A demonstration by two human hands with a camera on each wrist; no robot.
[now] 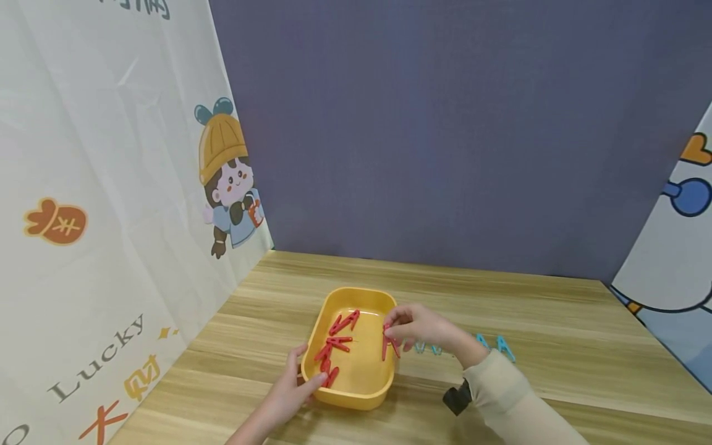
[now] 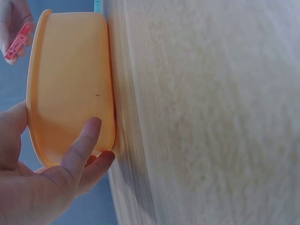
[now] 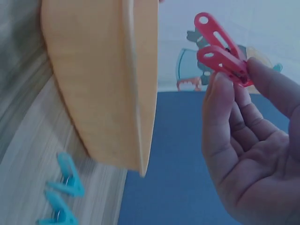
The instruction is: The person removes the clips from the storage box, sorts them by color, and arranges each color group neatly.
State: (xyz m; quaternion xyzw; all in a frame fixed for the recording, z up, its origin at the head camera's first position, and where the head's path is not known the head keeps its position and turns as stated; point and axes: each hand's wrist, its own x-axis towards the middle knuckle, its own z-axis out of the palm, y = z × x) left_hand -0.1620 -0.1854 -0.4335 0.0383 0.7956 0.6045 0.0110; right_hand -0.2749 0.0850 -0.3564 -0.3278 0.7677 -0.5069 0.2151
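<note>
A yellow plastic basin (image 1: 356,400) sits on the wooden table with several red clothespins (image 1: 338,343) lying along its left side. My left hand (image 1: 286,389) holds the basin at its near left corner, thumb over the rim and fingers against the outer wall (image 2: 70,84). Above the basin's right side, my right hand (image 1: 425,326) pinches one red clothespin (image 3: 225,56) between thumb and fingertips. In the right wrist view this clothespin is raised past the rim, its two open legs pointing away from the hand.
Several light-blue clothespins (image 1: 505,347) stand on the table right of the basin, partly behind my right forearm. A black device (image 1: 457,398) is at the right wrist. A dark blue panel (image 1: 423,136) closes the back, and a printed white cloth (image 1: 128,185) hangs at left.
</note>
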